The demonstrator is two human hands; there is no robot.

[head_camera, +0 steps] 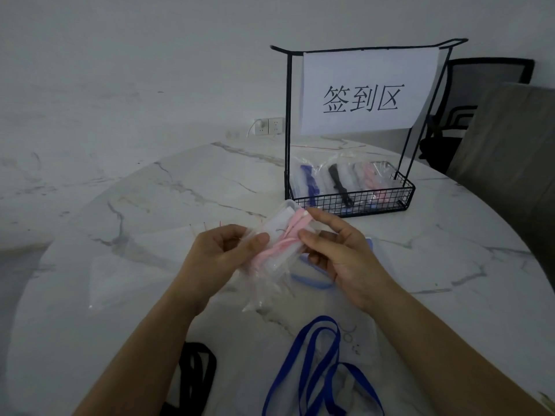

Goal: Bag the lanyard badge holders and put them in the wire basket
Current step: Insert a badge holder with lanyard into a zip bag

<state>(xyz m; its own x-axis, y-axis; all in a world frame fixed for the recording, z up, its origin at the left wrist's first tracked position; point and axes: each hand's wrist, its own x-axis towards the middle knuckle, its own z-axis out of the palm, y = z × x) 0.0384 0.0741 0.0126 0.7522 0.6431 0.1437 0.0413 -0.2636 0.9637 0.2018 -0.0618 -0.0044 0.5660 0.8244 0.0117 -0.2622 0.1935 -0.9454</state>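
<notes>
Centre frame: the left hand [222,250] and right hand [339,250] pinched a pink lanyard badge holder [282,232] apparently partway into a clear bag [264,292], while bagged holders [339,178] already filled the wire basket [354,202] upper right and a blue lanyard [312,349] and black lanyard [198,367] lay unbagged on the counter [180,187] below.

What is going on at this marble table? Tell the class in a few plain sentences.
A person's left hand pinches a clear plastic bag while the right hand pinches a clear badge holder with a pink lanyard, which sits partly inside it. Behind, the black wire basket already holds several bagged holders. A blue lanyard and a black lanyard lie unbagged on the white marble table.
</notes>
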